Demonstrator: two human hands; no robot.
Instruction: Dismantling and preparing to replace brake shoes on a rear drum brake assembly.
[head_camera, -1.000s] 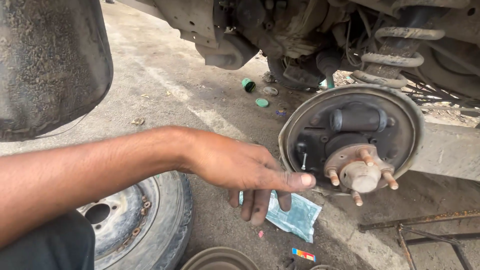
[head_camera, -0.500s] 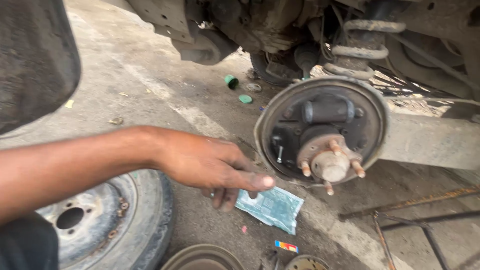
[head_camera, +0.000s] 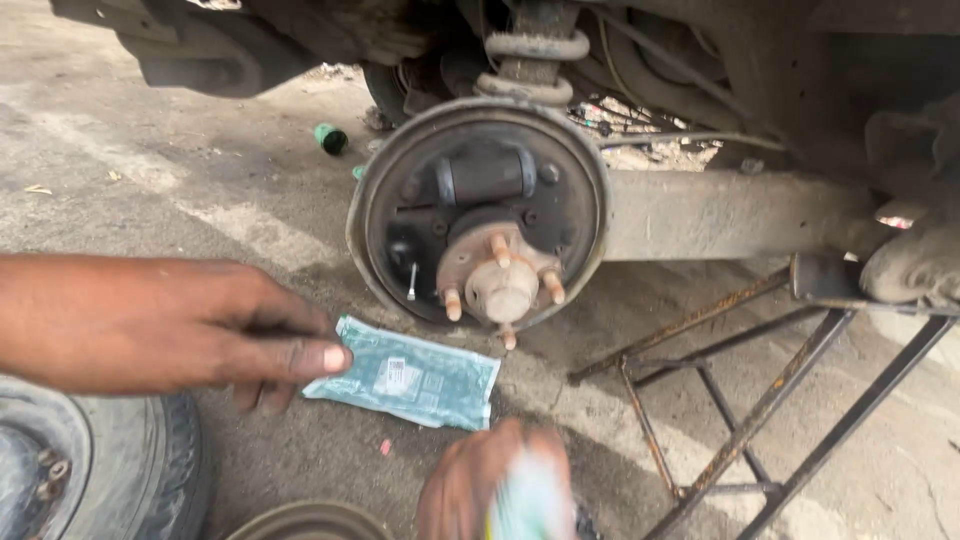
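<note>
My left hand (head_camera: 215, 330) reaches in from the left, fingers stretched out, its fingertips at the left edge of a pale green flat packet (head_camera: 410, 378) that lies on the concrete. My right hand (head_camera: 495, 485) comes up at the bottom edge, closed around a blurred pale green and white object (head_camera: 530, 505). Just beyond the packet stands a bare brake backing plate (head_camera: 580, 215) with a rusty wheel hub (head_camera: 500, 285) and its studs, mounted on the axle of a raised vehicle.
A rusty metal jack stand (head_camera: 760, 400) props the axle at the right. A wheel with tyre (head_camera: 90, 470) lies at bottom left, a brake drum (head_camera: 310, 522) at the bottom edge. A green cap (head_camera: 329, 138) sits on the concrete behind.
The view has swung right and closer to the hub. My left hand has drawn back to the packet's left edge. My right hand has come into view at the bottom, holding something.
</note>
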